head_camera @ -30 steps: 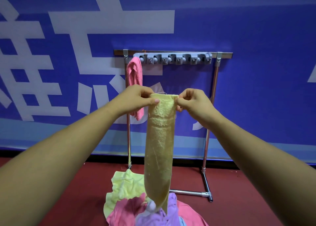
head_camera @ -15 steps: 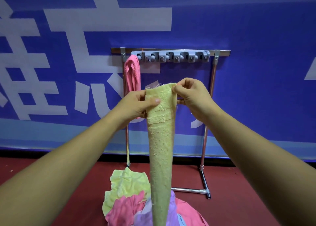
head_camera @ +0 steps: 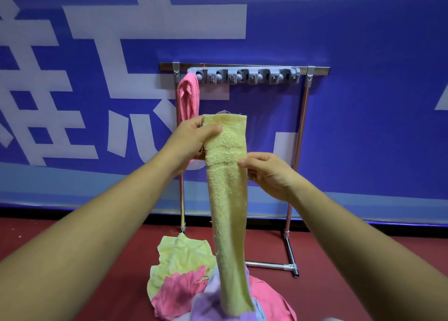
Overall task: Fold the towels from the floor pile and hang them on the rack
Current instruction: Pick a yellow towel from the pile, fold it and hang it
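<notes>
A: What is held, and by which hand?

B: A yellow terry towel point(head_camera: 228, 199), folded into a long narrow strip, is held up vertically by both hands. Its top left corner is pinched by the left hand point(head_camera: 194, 138), with the thumb laid across the front and the fingers curled behind. Its right edge is pinched lower down by the right hand point(head_camera: 269, 172), thumb on the front, just under the woven band.

A: Where is the towel relative to the rack?

B: It is held in front of the silver metal rack point(head_camera: 303, 126), apart from it and not hung. Its top edge is seen below the grey plastic hook strip point(head_camera: 244, 74) fixed under the rack's top bar. A folded pink towel point(head_camera: 189, 97) is hung at the left end of that strip, partly hidden behind the left hand.

A: And the lower end?

B: It is seen over the floor pile point(head_camera: 179, 279) of pale yellow, pink and lilac towels. Contact with the pile cannot be told.

A: Background?

B: The pile and the rack feet are set on a dark red floor point(head_camera: 97, 248). A blue banner point(head_camera: 363, 53) with large white characters is stretched behind the rack.
</notes>
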`<state>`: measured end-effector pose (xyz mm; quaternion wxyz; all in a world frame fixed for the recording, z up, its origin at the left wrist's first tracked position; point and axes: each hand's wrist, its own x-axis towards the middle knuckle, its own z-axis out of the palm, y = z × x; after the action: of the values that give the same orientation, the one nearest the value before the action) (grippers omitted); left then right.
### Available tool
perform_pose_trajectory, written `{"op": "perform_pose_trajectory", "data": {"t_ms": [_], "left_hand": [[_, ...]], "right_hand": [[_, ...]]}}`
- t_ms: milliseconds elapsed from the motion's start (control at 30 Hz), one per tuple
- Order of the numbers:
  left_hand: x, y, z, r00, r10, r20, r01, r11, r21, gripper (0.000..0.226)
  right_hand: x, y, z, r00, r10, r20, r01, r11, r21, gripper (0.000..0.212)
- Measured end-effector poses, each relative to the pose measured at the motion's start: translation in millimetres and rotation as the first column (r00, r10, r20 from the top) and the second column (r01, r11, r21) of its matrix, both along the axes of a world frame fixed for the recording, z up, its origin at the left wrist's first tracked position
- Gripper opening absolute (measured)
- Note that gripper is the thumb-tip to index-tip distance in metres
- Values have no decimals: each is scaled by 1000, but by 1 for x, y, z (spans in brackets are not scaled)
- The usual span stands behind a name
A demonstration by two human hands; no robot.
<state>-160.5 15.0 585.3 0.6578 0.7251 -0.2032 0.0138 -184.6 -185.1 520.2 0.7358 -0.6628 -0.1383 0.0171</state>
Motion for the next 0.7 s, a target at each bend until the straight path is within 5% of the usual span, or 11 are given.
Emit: {"op": "perform_pose_trajectory", "data": {"t_ms": [333,567,700], "left_hand": [[17,13,-6,999,43,-11,-42,998,43,14],[22,10,-15,984,102,-147,-119,986,-113,27],[11,4,-27,937,-212,-277,119,940,-319,69]], "right_hand": [[1,10,-5,999,0,-32,5,991,136,15],[0,21,7,997,-72,23,67,985,161,9],[2,20,14,989,-147,18,141,974,175,7]]}}
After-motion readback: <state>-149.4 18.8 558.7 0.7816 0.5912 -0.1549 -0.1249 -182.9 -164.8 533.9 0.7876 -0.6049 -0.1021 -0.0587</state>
